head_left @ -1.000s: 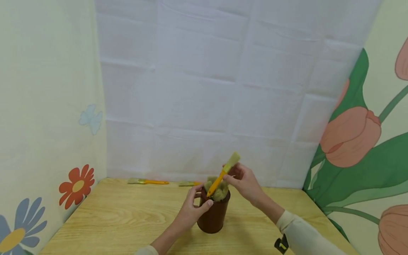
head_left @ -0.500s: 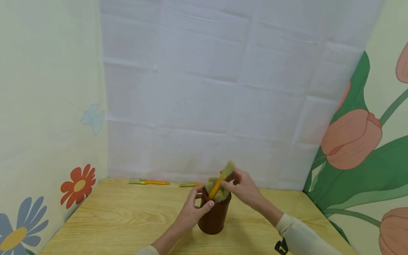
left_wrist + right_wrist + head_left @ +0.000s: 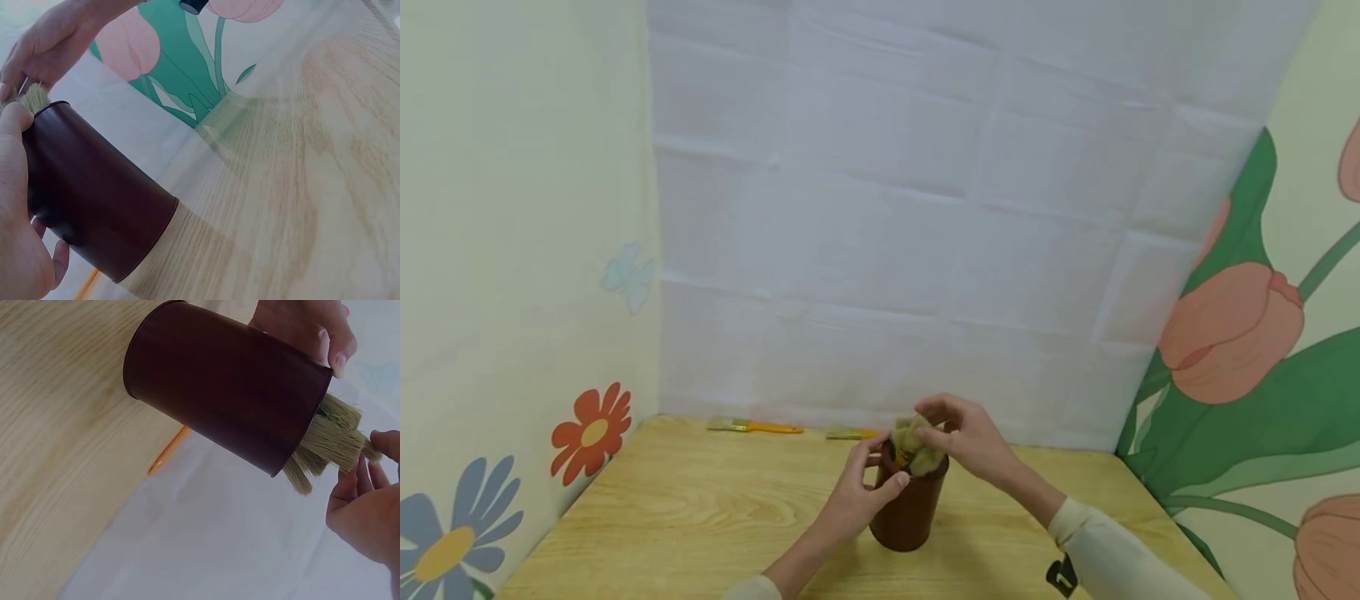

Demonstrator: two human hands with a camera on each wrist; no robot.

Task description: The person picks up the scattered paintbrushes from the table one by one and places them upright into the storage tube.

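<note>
A dark brown cylindrical cup [image 3: 908, 521] stands upright on the table, with several paintbrushes [image 3: 331, 439] in it, bristles up. My left hand [image 3: 859, 490] grips the cup near its rim from the left, thumb at the front; in the left wrist view its thumb [image 3: 15, 119] lies at the rim. At the cup's mouth, my right hand [image 3: 972, 437] pinches a paintbrush [image 3: 371, 451] by its bristle end between thumb and fingers. That brush's handle is mostly hidden down in the cup.
Two more paintbrushes with orange handles lie along the table's back edge: one at left [image 3: 756, 427], one behind the cup [image 3: 850, 434]. A white cloth [image 3: 820, 250] hangs behind the wood-grain table [image 3: 700, 517]. Flower-patterned sheets flank it.
My right hand has lowered the paintbrush, handle first, into the cup, so its bristles now sit among the others. The left hand keeps its grip on the cup.
</note>
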